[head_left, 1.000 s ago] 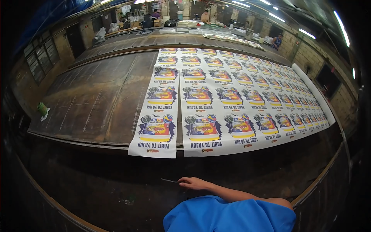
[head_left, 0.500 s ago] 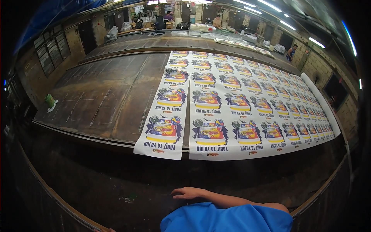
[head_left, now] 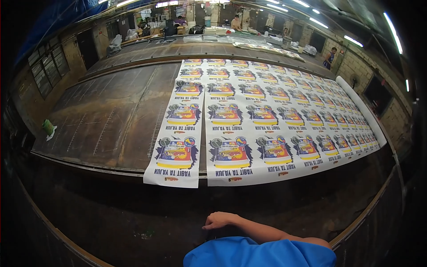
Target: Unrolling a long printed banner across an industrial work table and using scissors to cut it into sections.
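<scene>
Printed paper (head_left: pixel 273 120) lies beyond the right hand (head_left: pixel 219 219).

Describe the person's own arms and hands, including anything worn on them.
Only the right hand and its forearm show, both bare, with no glove, watch or wristband visible. Beside the arm is a loose blue top without visible markings. The left hand is out of view.

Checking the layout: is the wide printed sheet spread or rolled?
Mostly spread: the printed sheet lies across the table, rows of prints visible; a roll lines its right edge.
</scene>
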Demonstrator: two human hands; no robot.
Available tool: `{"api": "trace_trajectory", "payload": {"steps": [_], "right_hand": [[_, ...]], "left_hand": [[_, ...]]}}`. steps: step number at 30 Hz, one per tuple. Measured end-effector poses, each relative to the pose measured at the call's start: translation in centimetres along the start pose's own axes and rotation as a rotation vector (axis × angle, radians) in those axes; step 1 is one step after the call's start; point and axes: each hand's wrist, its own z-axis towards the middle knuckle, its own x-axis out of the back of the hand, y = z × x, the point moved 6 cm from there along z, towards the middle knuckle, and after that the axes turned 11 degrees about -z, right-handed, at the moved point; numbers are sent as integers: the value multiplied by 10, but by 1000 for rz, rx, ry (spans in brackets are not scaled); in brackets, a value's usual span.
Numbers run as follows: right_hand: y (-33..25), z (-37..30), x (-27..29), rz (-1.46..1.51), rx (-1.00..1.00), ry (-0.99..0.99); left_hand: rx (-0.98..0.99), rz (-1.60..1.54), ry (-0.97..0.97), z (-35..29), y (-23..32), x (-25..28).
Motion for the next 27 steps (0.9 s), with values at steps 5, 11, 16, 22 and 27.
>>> {"api": "trace_trajectory", "payload": {"steps": [5,11,16,22,27], "right_hand": [[12,-15,39,33,-95,-17],[7,-6,13,-57,-39,-37],[14,-7,14,-11,-56,-33],[24,-9,27,7,-28,-37],[38,-7,27,68,-91,75]], "left_hand": [[4,51,-1,-5,1,4],[-251,152,429,0,-15,-15],[-222,212,500,-4,-13,-17],[-16,81,228,9,-39,-25],[4,7,170,13,-47,-32]]}}
